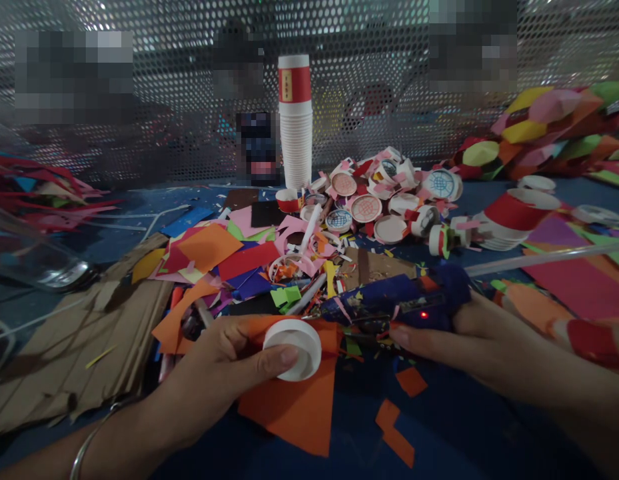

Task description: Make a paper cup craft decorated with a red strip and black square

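My left hand (pixel 239 363) pinches a shallow white round piece (pixel 306 350), like a cut-off paper cup base, with the thumb inside its rim. A sheet of orange paper (pixel 302 420) hangs behind and below it; whether the fingers grip the sheet too is hidden. My right hand (pixel 454 340) is wrapped around a blue hot glue gun (pixel 374 300) with a red light glowing on its side. A clear glue stick (pixel 549 258) runs from the gun's back toward the right. Its nozzle points left, close to the upper rim of the white piece.
Coloured paper scraps (pixel 209 247) lie heaped ahead, beside corrugated cardboard (pixel 74 340). Behind them stand a tall paper cup stack (pixel 296 133) and a pile of cup bases (pixel 366 208). More cups (pixel 514 217) lie at right. Perforated metal panelling (pixel 169 133) rises beyond, with people behind it.
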A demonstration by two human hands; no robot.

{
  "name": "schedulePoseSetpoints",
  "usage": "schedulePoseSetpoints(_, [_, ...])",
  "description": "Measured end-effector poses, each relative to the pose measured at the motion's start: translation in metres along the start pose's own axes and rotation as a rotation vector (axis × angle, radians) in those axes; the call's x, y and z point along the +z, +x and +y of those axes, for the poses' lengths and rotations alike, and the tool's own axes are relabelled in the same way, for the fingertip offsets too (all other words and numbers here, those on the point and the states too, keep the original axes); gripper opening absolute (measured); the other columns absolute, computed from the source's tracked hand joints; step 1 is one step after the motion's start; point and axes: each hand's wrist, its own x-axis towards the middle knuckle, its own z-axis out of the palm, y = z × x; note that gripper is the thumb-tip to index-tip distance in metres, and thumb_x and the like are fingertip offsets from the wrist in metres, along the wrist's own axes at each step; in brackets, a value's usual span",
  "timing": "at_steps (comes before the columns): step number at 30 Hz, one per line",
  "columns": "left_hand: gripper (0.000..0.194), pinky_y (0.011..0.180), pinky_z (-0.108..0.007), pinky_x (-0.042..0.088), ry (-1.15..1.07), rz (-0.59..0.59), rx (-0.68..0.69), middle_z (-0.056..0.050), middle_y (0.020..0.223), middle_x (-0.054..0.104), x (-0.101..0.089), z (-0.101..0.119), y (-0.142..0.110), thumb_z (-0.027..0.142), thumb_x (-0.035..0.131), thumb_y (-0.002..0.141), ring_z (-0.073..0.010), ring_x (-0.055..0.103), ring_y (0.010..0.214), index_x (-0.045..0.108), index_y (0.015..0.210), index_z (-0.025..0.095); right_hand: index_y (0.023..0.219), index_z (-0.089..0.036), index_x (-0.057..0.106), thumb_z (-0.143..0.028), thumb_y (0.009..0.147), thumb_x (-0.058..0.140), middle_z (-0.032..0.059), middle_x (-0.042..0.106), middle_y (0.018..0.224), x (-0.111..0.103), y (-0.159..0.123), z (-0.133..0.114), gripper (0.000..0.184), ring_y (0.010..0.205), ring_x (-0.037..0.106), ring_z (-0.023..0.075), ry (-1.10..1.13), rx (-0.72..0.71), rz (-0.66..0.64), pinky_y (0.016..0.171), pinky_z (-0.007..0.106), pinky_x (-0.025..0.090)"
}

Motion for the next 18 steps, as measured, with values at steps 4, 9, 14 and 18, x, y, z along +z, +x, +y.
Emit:
schedulePoseSetpoints(4, [0.025, 0.084, -0.024, 0.057, -0.010, -0.015, 0.002, -0.006, 0.104, 0.085, 0.0006, 0.0004, -0.0008, 0.038, 0.083, 0.089, -0.0182, 0.076, 0.092, 0.086, 0.110, 0.024, 0.050, -0.025, 0.063, -0.066, 0.081, 0.065, 0.0079, 0.075, 0.082, 0.0010, 0.0006, 0.0018, 0.052, 0.079, 0.070, 0.0263, -0.008, 0.056, -0.030, 0.068, 0.033, 0.062])
schedulePoseSetpoints(9, [0.023, 0.079, -0.023, 0.056, 0.008, -0.009, 0.006, -0.006, 0.101, 0.085, 0.0025, 0.0023, -0.0011, 0.041, 0.084, 0.088, -0.0172, 0.074, 0.086, 0.087, 0.103, 0.024, 0.071, -0.026, 0.081, -0.061, 0.086, 0.068, 0.0075, 0.079, 0.093, 0.0002, -0.0003, 0.0043, 0.041, 0.095, 0.072, 0.0282, 0.110, 0.020, -0.075, 0.070, 0.030, 0.062])
schedulePoseSetpoints(14, [0.021, 0.079, -0.020, 0.054, 0.053, -0.011, 0.015, -0.003, 0.099, 0.085, 0.0022, 0.0031, -0.0015, 0.043, 0.084, 0.088, -0.0152, 0.073, 0.085, 0.087, 0.100, 0.026, 0.079, -0.026, 0.081, -0.055, 0.082, 0.078, 0.0037, 0.077, 0.081, -0.0008, -0.0011, 0.0045, 0.029, 0.090, 0.072, 0.0266, 0.241, 0.021, -0.096, 0.071, 0.030, 0.063])
schedulePoseSetpoints(18, [0.021, 0.078, -0.019, 0.054, 0.074, -0.006, 0.026, -0.003, 0.099, 0.085, 0.0015, 0.0025, -0.0017, 0.043, 0.085, 0.087, -0.0146, 0.072, 0.085, 0.087, 0.099, 0.025, 0.054, -0.025, 0.059, -0.057, 0.083, 0.077, -0.0018, 0.054, 0.050, 0.0016, -0.0005, 0.0030, 0.047, 0.050, 0.051, 0.0146, 0.336, 0.083, -0.059, 0.050, 0.025, 0.053])
